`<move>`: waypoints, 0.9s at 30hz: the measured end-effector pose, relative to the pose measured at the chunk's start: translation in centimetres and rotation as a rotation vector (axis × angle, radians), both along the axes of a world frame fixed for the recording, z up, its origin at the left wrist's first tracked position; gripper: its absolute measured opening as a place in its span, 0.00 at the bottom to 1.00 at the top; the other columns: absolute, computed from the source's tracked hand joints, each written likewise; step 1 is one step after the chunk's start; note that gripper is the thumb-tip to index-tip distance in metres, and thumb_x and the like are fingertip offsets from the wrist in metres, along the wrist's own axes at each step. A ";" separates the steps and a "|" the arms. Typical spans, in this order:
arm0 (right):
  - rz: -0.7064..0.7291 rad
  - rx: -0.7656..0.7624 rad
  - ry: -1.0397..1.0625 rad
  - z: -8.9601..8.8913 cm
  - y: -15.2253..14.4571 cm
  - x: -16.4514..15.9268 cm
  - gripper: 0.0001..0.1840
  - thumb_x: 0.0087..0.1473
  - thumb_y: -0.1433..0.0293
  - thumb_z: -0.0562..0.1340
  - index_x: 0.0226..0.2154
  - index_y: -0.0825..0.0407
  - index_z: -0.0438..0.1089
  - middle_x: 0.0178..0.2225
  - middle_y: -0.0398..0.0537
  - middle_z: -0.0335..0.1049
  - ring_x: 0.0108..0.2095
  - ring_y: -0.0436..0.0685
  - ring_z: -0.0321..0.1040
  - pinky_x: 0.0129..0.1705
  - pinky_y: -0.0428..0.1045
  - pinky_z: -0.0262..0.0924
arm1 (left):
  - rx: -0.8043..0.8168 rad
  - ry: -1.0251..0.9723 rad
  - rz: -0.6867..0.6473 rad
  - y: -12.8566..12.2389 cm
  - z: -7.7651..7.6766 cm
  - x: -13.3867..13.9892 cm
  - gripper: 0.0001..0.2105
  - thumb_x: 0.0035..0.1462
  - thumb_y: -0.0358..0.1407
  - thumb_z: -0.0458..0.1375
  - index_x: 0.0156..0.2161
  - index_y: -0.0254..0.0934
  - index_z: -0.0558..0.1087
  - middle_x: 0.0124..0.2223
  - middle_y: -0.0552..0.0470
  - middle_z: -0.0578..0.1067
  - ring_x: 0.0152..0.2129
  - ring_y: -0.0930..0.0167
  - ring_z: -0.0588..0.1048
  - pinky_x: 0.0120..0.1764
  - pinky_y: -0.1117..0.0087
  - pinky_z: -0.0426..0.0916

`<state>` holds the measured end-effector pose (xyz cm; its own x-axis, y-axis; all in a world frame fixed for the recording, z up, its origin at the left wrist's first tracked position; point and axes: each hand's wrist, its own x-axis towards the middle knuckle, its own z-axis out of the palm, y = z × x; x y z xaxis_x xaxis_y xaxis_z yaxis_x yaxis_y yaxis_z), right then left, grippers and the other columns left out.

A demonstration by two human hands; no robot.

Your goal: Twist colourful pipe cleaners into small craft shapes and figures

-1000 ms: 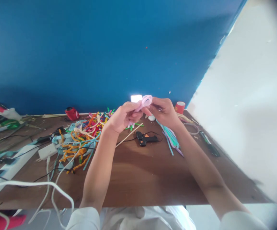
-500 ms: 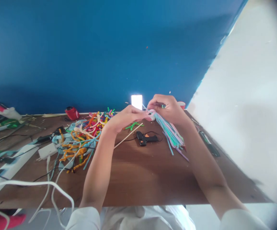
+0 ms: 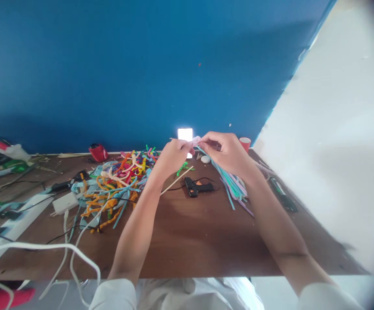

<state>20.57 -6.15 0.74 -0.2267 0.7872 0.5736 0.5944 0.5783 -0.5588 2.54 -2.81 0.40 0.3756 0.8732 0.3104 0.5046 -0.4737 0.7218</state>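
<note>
brown bench in my remote view, colourful fuzzy stems heaped at left, my right hand and left hand aloft, black glue gun below, pale pink strip between the hands, each grip pinched on it

1 red cup stands well right of 1 red pouch.

2 whitish sleeves, forearms, hands bare; pale creased garment.
</note>
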 end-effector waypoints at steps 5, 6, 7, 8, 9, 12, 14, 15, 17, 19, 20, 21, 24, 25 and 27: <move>-0.040 0.054 0.036 0.0 -0.3 -0.3 0.11 0.61 0.66 0.59 0.35 0.52 0.76 0.29 0.45 0.74 0.26 0.50 0.62 0.31 0.49 0.53 | 0.036 -0.080 -0.019 0.3 0.0 0.1 0.19 0.65 0.43 0.48 0.26 0.35 0.69 0.22 0.55 0.62 0.21 0.74 0.60 0.26 0.72 0.52; -0.045 0.061 0.054 0.0 -0.3 -0.4 0.11 0.61 0.66 0.59 0.35 0.52 0.76 0.29 0.44 0.74 0.26 0.50 0.62 0.31 0.49 0.53 | 0.037 -0.075 -0.021 0.2 0.0 0.2 0.20 0.66 0.44 0.47 0.27 0.35 0.70 0.22 0.55 0.62 0.21 0.74 0.61 0.27 0.72 0.53; -0.047 0.065 0.076 0.0 -0.2 -0.4 0.11 0.61 0.66 0.59 0.34 0.52 0.76 0.28 0.44 0.73 0.27 0.50 0.62 0.31 0.49 0.53 | 0.041 -0.063 -0.021 0.2 0.0 0.2 0.20 0.66 0.44 0.47 0.27 0.35 0.71 0.22 0.55 0.63 0.22 0.73 0.62 0.27 0.72 0.54; -0.049 0.066 0.099 0.0 -0.2 -0.4 0.11 0.61 0.66 0.59 0.34 0.53 0.76 0.28 0.45 0.73 0.27 0.51 0.63 0.31 0.49 0.54 | 0.048 -0.046 -0.018 0.1 0.0 0.3 0.21 0.67 0.45 0.47 0.28 0.35 0.72 0.23 0.54 0.64 0.22 0.73 0.63 0.27 0.71 0.55; -0.050 0.068 0.120 0.0 -0.2 -0.3 0.11 0.60 0.65 0.59 0.34 0.53 0.76 0.28 0.45 0.73 0.28 0.51 0.64 0.31 0.48 0.54 | 0.057 -0.024 -0.008 -0.1 0.0 0.3 0.21 0.67 0.46 0.47 0.29 0.35 0.73 0.23 0.54 0.66 0.22 0.72 0.64 0.28 0.71 0.56; -0.077 0.076 0.143 -0.1 0.1 0.0 0.11 0.60 0.65 0.60 0.33 0.53 0.76 0.27 0.45 0.73 0.27 0.51 0.65 0.31 0.48 0.55 | 0.063 0.091 0.091 -0.6 0.5 -0.7 0.22 0.64 0.53 0.51 0.31 0.36 0.73 0.24 0.52 0.69 0.25 0.69 0.68 0.30 0.69 0.58; -0.119 0.090 0.118 0.0 0.3 0.3 0.11 0.59 0.66 0.60 0.32 0.53 0.76 0.27 0.46 0.74 0.27 0.52 0.66 0.32 0.49 0.56 | 0.026 0.209 0.186 -0.8 1.1 -2.4 0.21 0.57 0.56 0.58 0.30 0.37 0.73 0.25 0.50 0.71 0.27 0.65 0.70 0.31 0.67 0.61; -0.142 0.094 0.098 0.0 0.4 0.5 0.11 0.59 0.66 0.60 0.32 0.53 0.76 0.27 0.46 0.74 0.27 0.52 0.66 0.32 0.49 0.55 | 0.007 0.264 0.235 -0.8 1.4 -3.5 0.22 0.56 0.57 0.59 0.30 0.37 0.73 0.27 0.48 0.72 0.28 0.64 0.71 0.33 0.65 0.62; -0.176 0.089 0.046 0.1 0.7 0.9 0.11 0.58 0.67 0.60 0.31 0.53 0.76 0.27 0.46 0.74 0.27 0.52 0.66 0.31 0.49 0.54 | 0.213 0.177 0.478 -0.5 2.0 -5.9 0.20 0.56 0.54 0.60 0.36 0.36 0.73 0.37 0.44 0.76 0.36 0.61 0.73 0.40 0.62 0.66; -0.184 0.077 0.001 0.0 0.9 1.1 0.10 0.58 0.67 0.59 0.31 0.53 0.76 0.27 0.45 0.74 0.27 0.52 0.66 0.32 0.49 0.54 | 0.343 0.064 0.486 0.4 2.2 -7.9 0.17 0.57 0.47 0.61 0.43 0.35 0.72 0.47 0.41 0.75 0.43 0.61 0.74 0.45 0.61 0.68; -0.186 0.075 -0.014 -0.1 1.1 1.1 0.10 0.58 0.68 0.59 0.30 0.52 0.76 0.27 0.45 0.75 0.27 0.52 0.66 0.32 0.49 0.54 | 0.275 0.047 0.361 0.9 2.1 -8.5 0.15 0.57 0.45 0.61 0.43 0.35 0.72 0.45 0.42 0.76 0.43 0.63 0.75 0.46 0.61 0.69; -0.188 0.078 -0.025 -0.2 1.2 1.1 0.10 0.58 0.68 0.59 0.30 0.52 0.76 0.27 0.45 0.75 0.28 0.53 0.67 0.33 0.49 0.54 | 0.171 0.053 0.230 1.5 1.9 -8.9 0.14 0.57 0.44 0.61 0.41 0.35 0.73 0.42 0.45 0.78 0.41 0.64 0.76 0.46 0.61 0.70; -0.210 0.079 -0.059 -0.7 1.5 0.8 0.10 0.59 0.68 0.59 0.31 0.52 0.76 0.29 0.46 0.77 0.29 0.54 0.68 0.34 0.49 0.55 | 0.058 0.042 -0.043 3.1 0.8 -8.4 0.13 0.55 0.39 0.61 0.44 0.37 0.72 0.49 0.46 0.76 0.46 0.64 0.76 0.48 0.61 0.71; -0.223 0.071 -0.078 -0.8 1.5 0.7 0.10 0.59 0.68 0.59 0.31 0.51 0.76 0.29 0.46 0.77 0.30 0.54 0.69 0.34 0.49 0.55 | 0.101 0.029 -0.051 3.4 0.4 -8.0 0.11 0.54 0.35 0.59 0.44 0.37 0.71 0.50 0.46 0.76 0.48 0.64 0.75 0.51 0.59 0.70; -0.252 0.057 -0.113 -1.0 1.6 0.6 0.10 0.59 0.68 0.59 0.31 0.51 0.76 0.29 0.47 0.77 0.30 0.55 0.70 0.35 0.49 0.56 | 0.163 -0.005 -0.032 3.8 -0.2 -7.1 0.11 0.55 0.28 0.53 0.44 0.38 0.70 0.49 0.47 0.77 0.48 0.66 0.75 0.54 0.58 0.68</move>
